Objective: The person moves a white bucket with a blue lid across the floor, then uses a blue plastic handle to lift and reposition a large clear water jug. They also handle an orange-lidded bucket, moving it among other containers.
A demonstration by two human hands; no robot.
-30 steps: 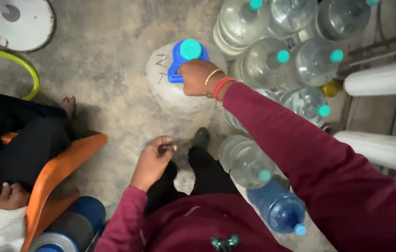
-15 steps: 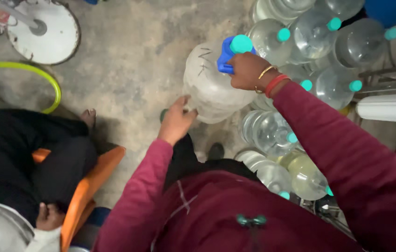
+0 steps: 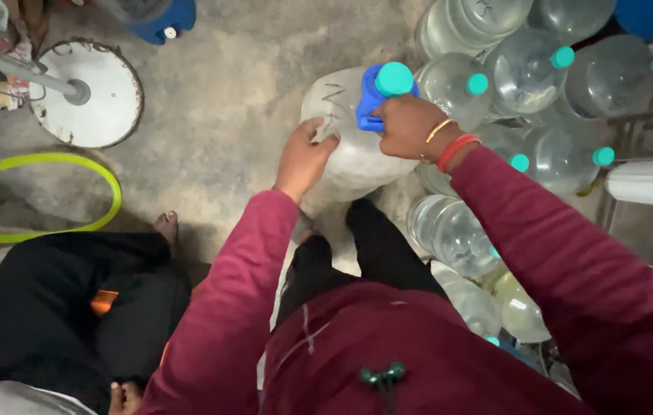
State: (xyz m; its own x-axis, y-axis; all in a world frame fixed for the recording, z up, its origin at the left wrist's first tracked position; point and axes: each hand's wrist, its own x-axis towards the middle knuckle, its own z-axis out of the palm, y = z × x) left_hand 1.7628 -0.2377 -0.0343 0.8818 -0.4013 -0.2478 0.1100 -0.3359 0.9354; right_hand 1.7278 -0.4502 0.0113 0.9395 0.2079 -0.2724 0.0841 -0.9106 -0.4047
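A large clear water jug [image 3: 353, 157] with a blue handle [image 3: 368, 104] and a teal cap [image 3: 394, 78] stands on the concrete floor just ahead of my legs. My right hand [image 3: 409, 127], with bangles at the wrist, grips the blue handle near the neck. My left hand [image 3: 303, 157] presses flat against the jug's left shoulder, fingers spread on its side.
Several more clear jugs with teal caps [image 3: 526, 84] crowd the right side. A white round stand base [image 3: 92, 96] with a pole and a green hose [image 3: 73, 165] lie at the left. Another person in black sits on an orange chair [image 3: 103, 301] at lower left.
My left hand rose from near my legs to the jug's side. The jug now sits closer to me, with my right hand still on its handle.
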